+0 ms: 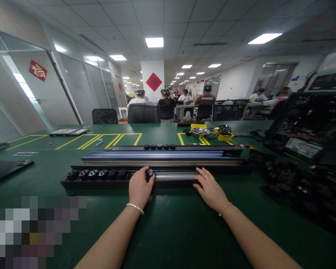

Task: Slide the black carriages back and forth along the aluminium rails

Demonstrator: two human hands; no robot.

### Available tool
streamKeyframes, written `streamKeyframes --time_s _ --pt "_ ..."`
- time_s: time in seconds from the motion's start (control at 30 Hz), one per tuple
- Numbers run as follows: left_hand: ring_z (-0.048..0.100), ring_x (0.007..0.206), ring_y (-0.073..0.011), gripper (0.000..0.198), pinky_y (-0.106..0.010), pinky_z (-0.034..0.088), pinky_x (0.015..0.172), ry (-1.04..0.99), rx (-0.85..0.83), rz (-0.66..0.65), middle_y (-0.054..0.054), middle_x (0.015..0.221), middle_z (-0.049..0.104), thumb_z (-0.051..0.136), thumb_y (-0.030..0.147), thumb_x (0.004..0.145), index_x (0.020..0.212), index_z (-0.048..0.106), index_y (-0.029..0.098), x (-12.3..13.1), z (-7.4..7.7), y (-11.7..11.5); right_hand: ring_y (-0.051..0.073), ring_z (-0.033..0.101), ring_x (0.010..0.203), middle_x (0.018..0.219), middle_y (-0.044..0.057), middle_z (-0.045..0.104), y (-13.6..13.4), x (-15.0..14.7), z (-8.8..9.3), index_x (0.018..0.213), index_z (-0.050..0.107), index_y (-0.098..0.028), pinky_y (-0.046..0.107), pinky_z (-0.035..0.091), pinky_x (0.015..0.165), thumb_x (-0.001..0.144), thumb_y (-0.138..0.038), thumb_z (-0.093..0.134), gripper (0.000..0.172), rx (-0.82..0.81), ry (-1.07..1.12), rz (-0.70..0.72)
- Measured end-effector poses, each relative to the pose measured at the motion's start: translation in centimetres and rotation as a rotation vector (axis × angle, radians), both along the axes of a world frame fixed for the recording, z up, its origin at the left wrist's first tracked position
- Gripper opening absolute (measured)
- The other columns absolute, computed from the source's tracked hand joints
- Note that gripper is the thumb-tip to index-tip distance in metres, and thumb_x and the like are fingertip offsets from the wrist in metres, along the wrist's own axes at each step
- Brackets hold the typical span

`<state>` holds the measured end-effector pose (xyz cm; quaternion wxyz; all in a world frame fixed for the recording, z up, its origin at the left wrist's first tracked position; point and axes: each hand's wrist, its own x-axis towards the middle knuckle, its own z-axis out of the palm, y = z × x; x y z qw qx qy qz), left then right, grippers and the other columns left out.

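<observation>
Left hand (138,188) pinched a black module (150,173) while right hand (211,191) straddled the front rail (98,184)

The left thumb and fingers were together around the black module, which sat between their tips over the middle of the front rail. The right fingers were slightly apart, the thumb at the near edge of that rail's right part and the other fingertips toward its far edge; whether they pressed on it, I could not tell. Between the two sets of fingers ran a bare silvery strip (175,176) of the same rail. To the left of the left fingers, a row of six black modules (102,173) stood along it. A pale bracelet (135,208) circled the left wrist, and another bracelet (225,209) the right.

Just beyond the fingertips lay a longer dark rail (226,170), then a blue-edged strip (156,154), then a back rail carrying five round modules (160,147). Well to the right of the right fingers was a heap of dark parts (282,172), blurred and hard to make out. Farther beyond the fingers, to the right, were a metal bowl (200,131) and a yellow object (225,137). All of these rested on a green table (168,231) marked with yellow lines (112,141). Past its far edge stood black chairs (144,113), with people seated in the distance.
</observation>
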<state>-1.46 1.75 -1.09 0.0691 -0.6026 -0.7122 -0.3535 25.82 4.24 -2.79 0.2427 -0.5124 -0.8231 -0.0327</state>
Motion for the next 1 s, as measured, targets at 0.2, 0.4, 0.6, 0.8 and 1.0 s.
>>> streamKeyframes --time_s 0.2,0.4,0.6,0.8,1.0 --pt "0.051 0.099 -0.0274 0.04 -0.045 0.029 0.096 0.174 -0.024 0.136 -0.011 0.096 0.062 0.047 0.047 0.078 0.099 0.057 0.016 0.37 -0.2 -0.2 0.024 0.024 0.13 0.134 0.007 0.04 0.03 0.02 0.09 0.093 0.056 -0.021 0.044 0.033 0.1 0.084 -0.034 0.042 0.021 -0.003 0.002 0.011" --pt "0.049 0.101 -0.0268 0.039 -0.048 0.024 0.099 0.181 -0.03 0.12 -0.01 0.097 0.062 0.044 0.048 0.079 0.099 0.057 0.017 0.42 -0.51 -0.2 0.024 0.024 0.129 0.134 0.007 0.04 0.1 0.07 0.02 0.093 0.056 -0.021 0.045 0.033 0.101 0.084 -0.034 0.042 0.021 -0.001 0.004 0.015" --pt "0.048 0.104 -0.0256 0.035 -0.047 0.024 0.099 0.181 -0.033 0.088 -0.008 0.1 0.062 0.043 0.045 0.081 0.098 0.058 0.018 0.42 -0.27 -0.38 0.023 0.023 0.13 0.134 0.007 0.04 0.23 0.12 -0.21 0.095 0.057 -0.021 0.043 0.031 0.101 0.083 -0.034 0.043 0.022 -0.013 0.003 0.003" --pt "0.048 0.105 -0.0249 0.033 -0.047 0.024 0.099 0.16 -0.032 0.078 -0.007 0.102 0.063 0.045 0.046 0.08 0.096 0.059 0.02 0.38 -0.21 -0.41 0.022 0.022 0.13 0.135 0.006 0.039 0.2 0.1 -0.12 0.095 0.056 -0.021 0.042 0.031 0.101 0.084 -0.035 0.042 0.023 -0.031 -0.006 -0.005" --pt "0.049 0.105 -0.0245 0.031 -0.047 0.024 0.099 0.133 -0.033 0.051 -0.006 0.101 0.064 0.048 0.045 0.079 0.095 0.061 0.021 0.44 0.01 -0.49 0.023 0.022 0.13 0.135 0.006 0.039 0.12 0.05 0.0 0.096 0.056 -0.021 0.042 0.031 0.101 0.084 -0.035 0.042 0.023 -0.036 0.001 -0.007"
